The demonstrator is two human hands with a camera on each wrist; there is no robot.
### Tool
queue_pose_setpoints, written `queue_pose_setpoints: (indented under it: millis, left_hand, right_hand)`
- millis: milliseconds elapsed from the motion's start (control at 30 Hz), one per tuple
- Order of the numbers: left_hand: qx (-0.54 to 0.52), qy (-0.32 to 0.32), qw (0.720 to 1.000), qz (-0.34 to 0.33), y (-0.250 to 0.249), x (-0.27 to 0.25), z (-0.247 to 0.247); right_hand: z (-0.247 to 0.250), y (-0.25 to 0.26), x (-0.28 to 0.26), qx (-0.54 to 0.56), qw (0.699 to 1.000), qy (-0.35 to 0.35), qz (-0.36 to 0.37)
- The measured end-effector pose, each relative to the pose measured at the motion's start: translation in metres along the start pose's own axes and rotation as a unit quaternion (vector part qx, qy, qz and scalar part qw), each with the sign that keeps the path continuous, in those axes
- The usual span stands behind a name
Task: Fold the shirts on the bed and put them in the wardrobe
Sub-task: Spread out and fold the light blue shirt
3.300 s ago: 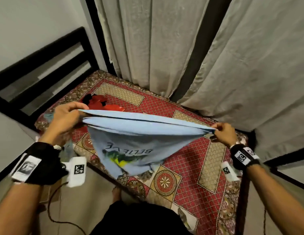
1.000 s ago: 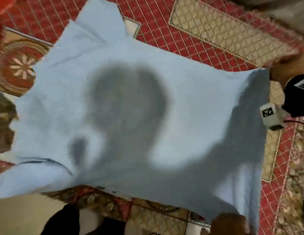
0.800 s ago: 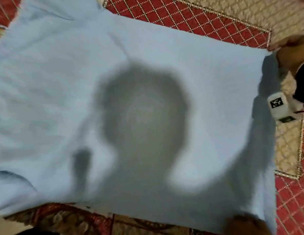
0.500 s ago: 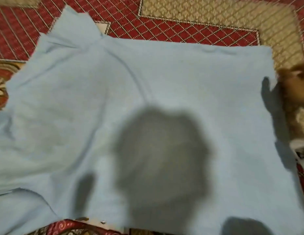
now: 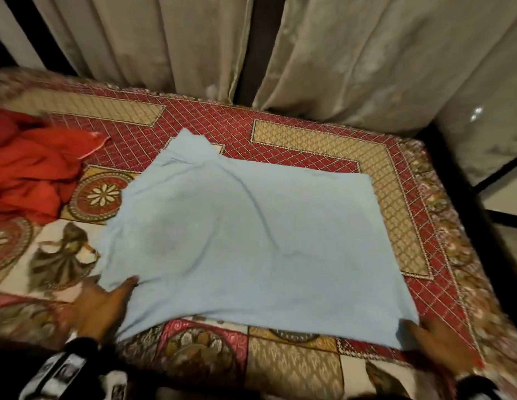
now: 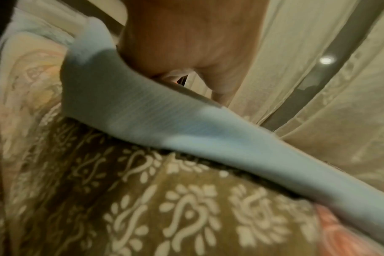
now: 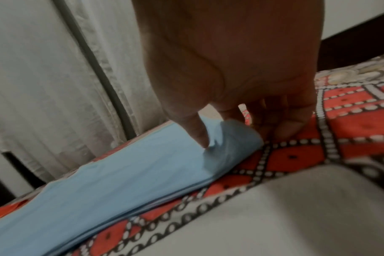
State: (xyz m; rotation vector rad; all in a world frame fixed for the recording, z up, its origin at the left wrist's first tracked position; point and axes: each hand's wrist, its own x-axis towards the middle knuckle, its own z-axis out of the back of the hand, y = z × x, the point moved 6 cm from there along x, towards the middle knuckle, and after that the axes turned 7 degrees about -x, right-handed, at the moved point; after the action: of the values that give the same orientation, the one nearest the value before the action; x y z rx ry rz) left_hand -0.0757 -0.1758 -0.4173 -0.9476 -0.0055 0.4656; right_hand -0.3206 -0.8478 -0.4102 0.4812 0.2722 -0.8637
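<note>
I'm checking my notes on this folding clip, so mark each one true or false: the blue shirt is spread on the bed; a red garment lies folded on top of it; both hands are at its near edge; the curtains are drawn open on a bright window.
1. The blue shirt lies spread on the bed. True.
2. A red garment lies folded on it. False: it is crumpled beside the shirt.
3. The left hand and right hand are at its near edge. True.
4. The curtains are open. False: they hang closed.

A bedroom in a home — a bed covered with a red and gold patterned spread fills the near view, and pale full-length curtains hang along its far side. Clothes lie on it — a light blue shirt spread flat, a red garment heaped at left.
</note>
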Motion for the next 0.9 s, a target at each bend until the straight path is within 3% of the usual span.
queue_pose_setpoints:
  millis: [100, 233, 333, 500, 567, 633, 700, 733, 767, 800, 867, 900]
  left_hand:
    - [-0.008, 0.056, 0.998, 0.017, -0.018, -0.012, 0.016]
    - [-0.009, 0.075, 0.997, -0.002, -0.008, -0.008, 0.047]
    - [0.066, 0.073, 0.995, -0.027, 0.003, -0.003, 0.054]
    - [0.224, 0.043, 0.971, -0.065, -0.006, -0.023, 0.059]
    - [0.287, 0.009, 0.947, -0.144, -0.027, -0.026, 0.062]
    - [0.289, 0.010, 0.915, -0.282, -0.063, -0.027, 0.046]
    - [0.274, 0.070, 0.867, -0.410, -0.098, -0.020, 0.008]
    - [0.291, 0.118, 0.840, -0.442, -0.110, -0.014, -0.014]
    - [0.320, 0.157, 0.820, -0.447, -0.110, -0.001, -0.034]
    - [0.344, 0.176, 0.818, -0.426, -0.105, 0.019, -0.046]
    - [0.379, 0.162, 0.859, -0.303, -0.079, 0.064, -0.040]
    - [0.387, 0.145, 0.876, -0.248, -0.070, 0.079, -0.030]
  right_hand:
    - [0.016, 0.018, -0.030, 0.007, 0.999, -0.035, 0.019]
    - [0.028, 0.030, -0.069, -0.037, 0.991, -0.117, 0.045]
    - [0.017, 0.031, -0.088, -0.172, 0.975, -0.118, 0.076]
    - [0.007, 0.043, -0.092, -0.293, 0.943, -0.111, 0.109]
    - [0.012, 0.056, -0.090, -0.355, 0.920, -0.108, 0.129]
    - [0.019, 0.072, -0.079, -0.411, 0.898, -0.093, 0.125]
    - [0.021, 0.089, -0.057, -0.419, 0.894, -0.091, 0.130]
    - [0.019, 0.100, -0.048, -0.420, 0.888, -0.089, 0.163]
    - [0.013, 0.109, -0.037, -0.423, 0.876, -0.096, 0.211]
    - [0.009, 0.121, -0.028, -0.430, 0.864, -0.093, 0.243]
    - [0.003, 0.125, -0.009, -0.463, 0.847, -0.071, 0.253]
    - [0.005, 0.128, -0.005, -0.461, 0.852, -0.048, 0.244]
